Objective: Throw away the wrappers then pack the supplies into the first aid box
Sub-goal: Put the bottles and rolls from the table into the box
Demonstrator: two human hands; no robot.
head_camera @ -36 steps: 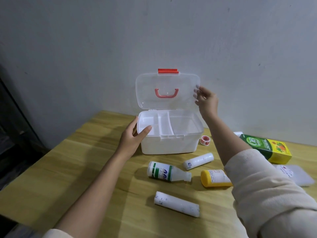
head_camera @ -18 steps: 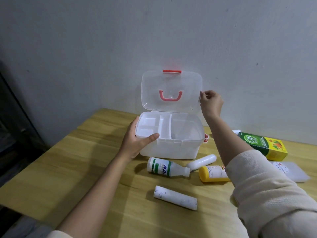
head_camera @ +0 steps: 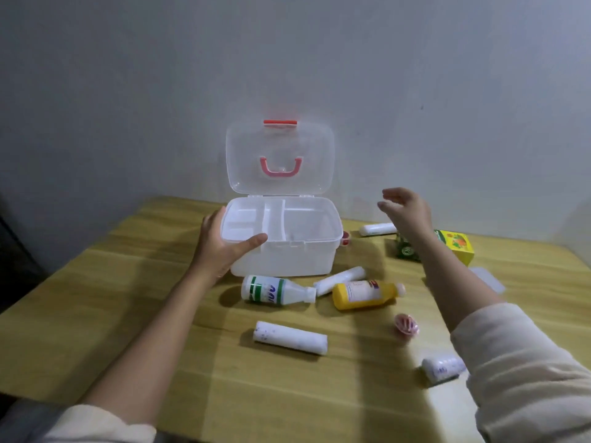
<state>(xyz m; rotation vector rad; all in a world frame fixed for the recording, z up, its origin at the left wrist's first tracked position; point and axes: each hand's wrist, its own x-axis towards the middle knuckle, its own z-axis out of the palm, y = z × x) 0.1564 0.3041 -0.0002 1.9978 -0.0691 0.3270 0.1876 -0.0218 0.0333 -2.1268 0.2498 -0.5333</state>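
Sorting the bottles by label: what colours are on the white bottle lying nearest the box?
Green bands and blue lettering on the white plastic bottle, clearest in the head view.

Single head cam, wide-angle. Looks forward and down over the desk (head_camera: 96,314) toward the wall (head_camera: 128,91). Close range.

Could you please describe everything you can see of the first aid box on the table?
The first aid box looks like translucent white plastic. It stands open on the wooden table near the wall. Its clear lid stands upright, with a red handle and a red latch at its top edge. A white divided tray sits inside, and it looks empty. The left hand grips the box's front left corner, thumb over the rim. The right hand hovers apart, open.
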